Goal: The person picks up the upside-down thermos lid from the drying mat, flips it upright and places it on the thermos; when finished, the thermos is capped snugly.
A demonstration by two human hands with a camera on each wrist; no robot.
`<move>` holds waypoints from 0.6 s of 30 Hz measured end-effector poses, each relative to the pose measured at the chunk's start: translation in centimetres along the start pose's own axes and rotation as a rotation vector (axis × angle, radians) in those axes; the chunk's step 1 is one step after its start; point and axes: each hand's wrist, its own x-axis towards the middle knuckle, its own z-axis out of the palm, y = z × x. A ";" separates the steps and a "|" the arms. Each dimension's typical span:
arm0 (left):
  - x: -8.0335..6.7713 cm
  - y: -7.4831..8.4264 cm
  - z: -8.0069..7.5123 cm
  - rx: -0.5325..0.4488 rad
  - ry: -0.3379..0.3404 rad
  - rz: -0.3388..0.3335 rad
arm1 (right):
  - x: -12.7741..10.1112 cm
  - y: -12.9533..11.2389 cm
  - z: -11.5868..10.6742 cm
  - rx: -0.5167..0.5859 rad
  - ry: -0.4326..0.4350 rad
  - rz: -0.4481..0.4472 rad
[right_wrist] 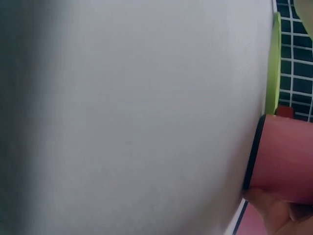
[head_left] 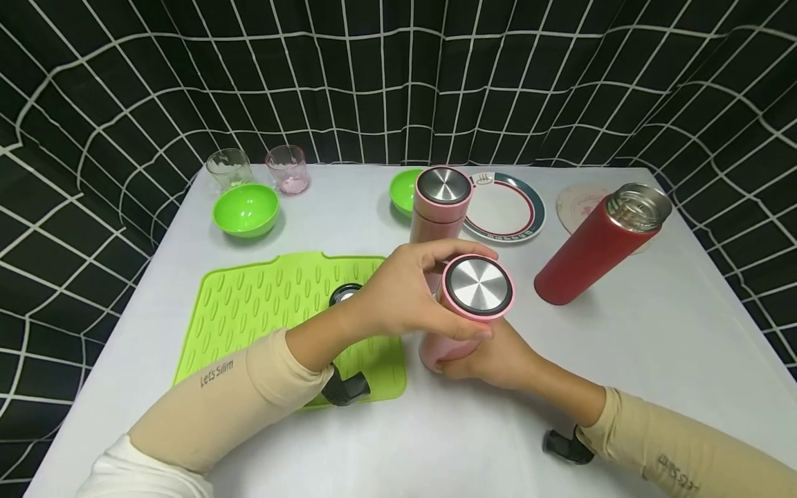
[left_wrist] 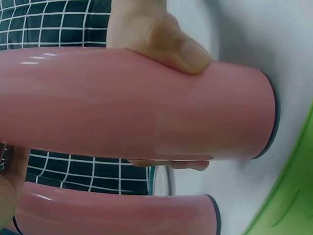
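The white table carries a green mat at the left, a striped plate, a red flask with no lid, two green bowls and two glasses at the back. A second pink flask stands just behind the near pink flask, which sits upright beside the mat's right edge. The left hand curls round its lid; the right hand wraps its lower body. From above, the left hand hides most of the flask body (the left wrist view shows it whole, thumb pressed on). The right wrist view catches only its dark base rim on the table.
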 end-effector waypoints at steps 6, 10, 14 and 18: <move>-0.8 0.7 -0.5 0.133 -0.036 -0.059 | -0.1 -0.1 0.1 0.060 -0.012 -0.056; -2.7 1.4 -1.5 0.195 -0.042 -0.182 | -1.2 -0.4 -0.5 0.053 0.070 0.006; -4.9 1.4 -3.6 0.212 0.036 -0.267 | -2.3 -0.5 -2.0 -0.047 0.192 0.193; -6.5 0.6 -6.6 0.330 0.109 -0.299 | -1.7 -0.3 -3.4 -0.109 0.234 0.311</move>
